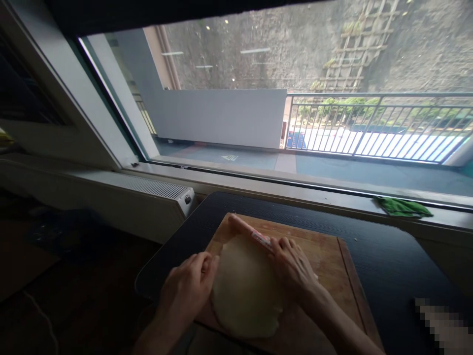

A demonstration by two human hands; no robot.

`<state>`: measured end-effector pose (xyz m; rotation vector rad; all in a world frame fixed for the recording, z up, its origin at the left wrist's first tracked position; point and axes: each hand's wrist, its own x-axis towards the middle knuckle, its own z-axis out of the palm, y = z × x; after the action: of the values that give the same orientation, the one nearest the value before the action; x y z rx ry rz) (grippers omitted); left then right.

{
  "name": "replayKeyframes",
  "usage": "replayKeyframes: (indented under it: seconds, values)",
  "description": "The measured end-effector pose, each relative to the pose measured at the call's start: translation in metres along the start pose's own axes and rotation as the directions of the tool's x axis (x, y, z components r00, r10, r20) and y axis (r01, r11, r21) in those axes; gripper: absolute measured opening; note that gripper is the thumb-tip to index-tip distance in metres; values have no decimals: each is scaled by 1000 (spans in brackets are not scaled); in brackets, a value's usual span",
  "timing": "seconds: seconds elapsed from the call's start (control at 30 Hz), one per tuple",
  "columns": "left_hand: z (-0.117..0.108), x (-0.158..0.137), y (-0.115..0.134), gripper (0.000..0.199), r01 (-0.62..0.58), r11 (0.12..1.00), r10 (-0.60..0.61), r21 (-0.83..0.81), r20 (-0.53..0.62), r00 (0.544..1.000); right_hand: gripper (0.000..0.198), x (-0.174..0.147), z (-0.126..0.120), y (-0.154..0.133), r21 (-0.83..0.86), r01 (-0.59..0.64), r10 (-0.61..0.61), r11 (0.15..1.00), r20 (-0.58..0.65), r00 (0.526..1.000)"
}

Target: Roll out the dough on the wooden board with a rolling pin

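- Your right hand (295, 266) is closed over the near part of the rolling pin (242, 226), fingers curled across it and knuckles up; the back of the hand hides how the thumb sits
- Your left hand (189, 283) has its fingers folded inward at the left edge of the dough sheet (246, 293); you cannot tell from this view whether they pinch that edge or only rest against it
- The pin lies on the far side of the dough, and its bare length reaches out from your right fingers, away from you and to the left
- Its long axis runs slantwise, from the far left corner of the cutting board (321, 246) back toward your right hand, along the dough's far right edge; where the near end stops is hidden
- The dough lies flat between your two hands on the board, a thin, roughly round sheet whose visible part is longer from far to near than from side to side, with a ragged outline at its near right
- The board sits on the dark table (384, 256), and beyond that a crumpled green cloth (402, 207) lies on the windowsill (281, 190), to the right
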<state>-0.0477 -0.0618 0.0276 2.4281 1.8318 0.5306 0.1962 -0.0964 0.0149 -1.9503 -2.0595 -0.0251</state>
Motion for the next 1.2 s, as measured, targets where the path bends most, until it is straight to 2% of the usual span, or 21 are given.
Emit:
replayKeyframes:
  seconds: [0.1, 0.23, 0.3, 0.37, 0.47, 0.53, 0.63, 0.7, 0.73, 0.8, 0.87, 0.97, 1.03, 1.1, 1.2]
  values:
    - [3, 13, 11, 46, 34, 989, -52, 141, 123, 991, 22, -9, -8, 23, 105, -75, 76, 992, -3, 997]
    - [12, 27, 21, 33, 6, 993, -25, 121, 157, 987, 24, -45, -10, 55, 233, -155, 152, 960, 30, 988]
    - [17, 32, 26, 19, -21, 999, 15, 30, 180, 984, 26, -61, -11, 67, 262, -175, 176, 949, 21, 984]
    - [22, 39, 35, 7, -44, 990, 74, -131, 240, 968, 28, -72, -13, 75, 289, -186, 197, 939, -10, 980]
    - [27, 61, 53, 11, -133, 905, 265, -405, 289, 920, 27, -79, -22, 88, 319, -168, 191, 933, -41, 981]
    - [26, 84, 63, 17, -215, 850, 365, -481, 242, 899, 24, -81, -33, 94, 304, -119, 130, 945, -17, 991]
    - [15, 113, 69, 25, -277, 886, 310, -372, 31, 950, 20, -77, -48, 91, 234, -7, 0, 972, 31, 1000]
    - [7, 117, 69, 26, -303, 910, 275, -282, -135, 952, 19, -68, -52, 78, 211, 85, -96, 974, 42, 995]
    - [5, 112, 69, 27, -330, 909, 291, -254, -179, 940, 20, -62, -50, 70, 216, 136, -149, 967, 47, 988]
    - [7, 88, 68, 31, -392, 897, 364, -205, -163, 917, 19, -44, -42, 52, 240, 227, -247, 944, 57, 967]
    - [17, 57, 67, 35, -428, 894, 420, -133, -84, 903, 18, -19, -29, 36, 247, 268, -288, 931, 47, 957]
    - [39, 28, 62, 39, -388, 921, 388, 14, -90, 917, 25, 31, -9, 22, 174, 161, -158, 971, -30, 987]
    - [47, 31, 60, 41, -345, 935, 353, 79, -127, 927, 32, 67, 0, 18, 104, 37, -30, 994, -68, 997]
    - [47, 42, 59, 40, -303, 948, 316, 101, -153, 936, 36, 95, 5, 15, 62, -45, 48, 997, -53, 997]
    - [36, 45, 60, 33, -318, 945, 325, 75, -121, 938, 40, 100, 9, 13, 45, -45, 46, 998, -27, 999]
